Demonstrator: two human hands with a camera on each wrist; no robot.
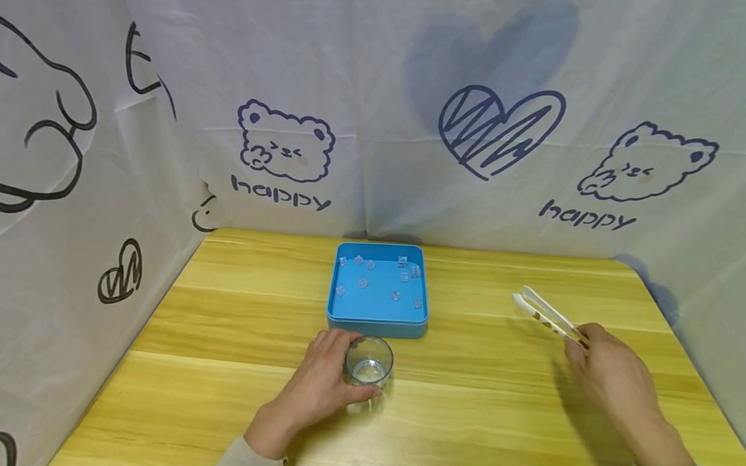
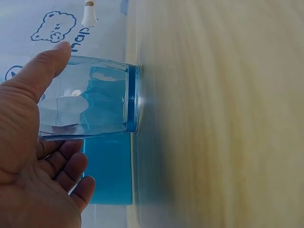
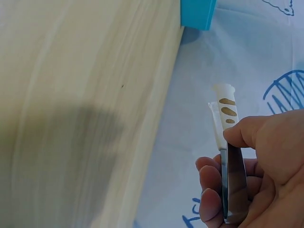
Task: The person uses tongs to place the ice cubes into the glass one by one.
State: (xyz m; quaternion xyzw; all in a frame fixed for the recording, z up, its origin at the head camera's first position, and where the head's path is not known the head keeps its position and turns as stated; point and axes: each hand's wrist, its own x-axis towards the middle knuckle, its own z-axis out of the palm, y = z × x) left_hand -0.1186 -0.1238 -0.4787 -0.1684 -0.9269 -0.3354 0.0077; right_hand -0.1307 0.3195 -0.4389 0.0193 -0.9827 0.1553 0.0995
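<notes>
My left hand (image 1: 321, 375) grips a clear drinking glass (image 1: 369, 362) near its rim, thumb on the near side and fingers on the far side. In the left wrist view the glass (image 2: 95, 97) has faceted sides and a thick base close to the tabletop. My right hand (image 1: 617, 379) holds a pair of tongs (image 1: 549, 314) with white tips and metal arms, raised over the right of the table. The white tips (image 3: 226, 102) stand slightly apart, with nothing between them. Just beyond the glass sits a blue square box (image 1: 377, 329) with several small clear cubes (image 1: 363, 283) scattered inside.
The wooden table (image 1: 234, 324) has light and dark grain. A white cloth (image 1: 379, 68) with drawn bears, hearts and the word "happy" hangs behind it and along both sides.
</notes>
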